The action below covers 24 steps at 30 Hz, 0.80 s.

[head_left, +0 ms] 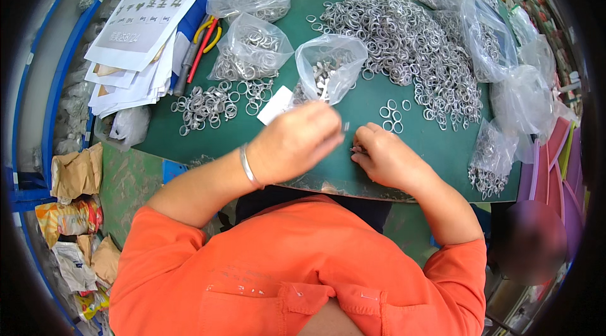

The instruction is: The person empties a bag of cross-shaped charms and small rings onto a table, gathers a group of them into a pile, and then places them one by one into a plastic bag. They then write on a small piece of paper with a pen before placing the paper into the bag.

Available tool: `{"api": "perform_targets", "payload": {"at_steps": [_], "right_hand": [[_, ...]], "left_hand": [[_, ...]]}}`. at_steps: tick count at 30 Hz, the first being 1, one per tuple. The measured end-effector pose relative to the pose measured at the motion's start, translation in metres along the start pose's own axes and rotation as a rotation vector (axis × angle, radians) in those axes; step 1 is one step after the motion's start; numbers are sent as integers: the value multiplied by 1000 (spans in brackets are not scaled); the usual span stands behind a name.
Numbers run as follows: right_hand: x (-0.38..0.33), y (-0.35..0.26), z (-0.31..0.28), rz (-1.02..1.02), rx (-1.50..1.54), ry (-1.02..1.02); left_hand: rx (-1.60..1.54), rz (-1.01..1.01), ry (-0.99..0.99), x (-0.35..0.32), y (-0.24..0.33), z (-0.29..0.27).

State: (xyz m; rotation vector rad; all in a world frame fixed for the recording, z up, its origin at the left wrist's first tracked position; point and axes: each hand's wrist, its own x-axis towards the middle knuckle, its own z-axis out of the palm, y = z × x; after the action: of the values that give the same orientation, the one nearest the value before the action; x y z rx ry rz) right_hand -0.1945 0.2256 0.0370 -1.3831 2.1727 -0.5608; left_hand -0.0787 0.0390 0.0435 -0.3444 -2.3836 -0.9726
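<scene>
My left hand, with a metal bangle on its wrist, is over the near part of the green table, in front of an open plastic bag of small metal pieces. Motion smears its fingers. By its fingertips shows a small blurred metal piece; whether they touch it I cannot tell. My right hand is closed in a pinch near the table's front edge, on a small thing mostly hidden by the fingers. Several loose metal rings lie just beyond it.
A large heap of metal rings covers the table's back right, and a smaller ring pile lies left. Ring-filled bags stand around them. Papers, a red pen and yellow-handled pliers lie at left. Purple bins stand right.
</scene>
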Motion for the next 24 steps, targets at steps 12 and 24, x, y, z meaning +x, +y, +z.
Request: {"api": "perform_targets", "payload": {"at_steps": [12,24], "right_hand": [[66,-38,-67,-458,98,761],[3,-11,-15,-163,-227,-8]], "left_hand": [[161,-128,276,24,-9,-39],[423,-180,-209,-60,-23,-24]]}}
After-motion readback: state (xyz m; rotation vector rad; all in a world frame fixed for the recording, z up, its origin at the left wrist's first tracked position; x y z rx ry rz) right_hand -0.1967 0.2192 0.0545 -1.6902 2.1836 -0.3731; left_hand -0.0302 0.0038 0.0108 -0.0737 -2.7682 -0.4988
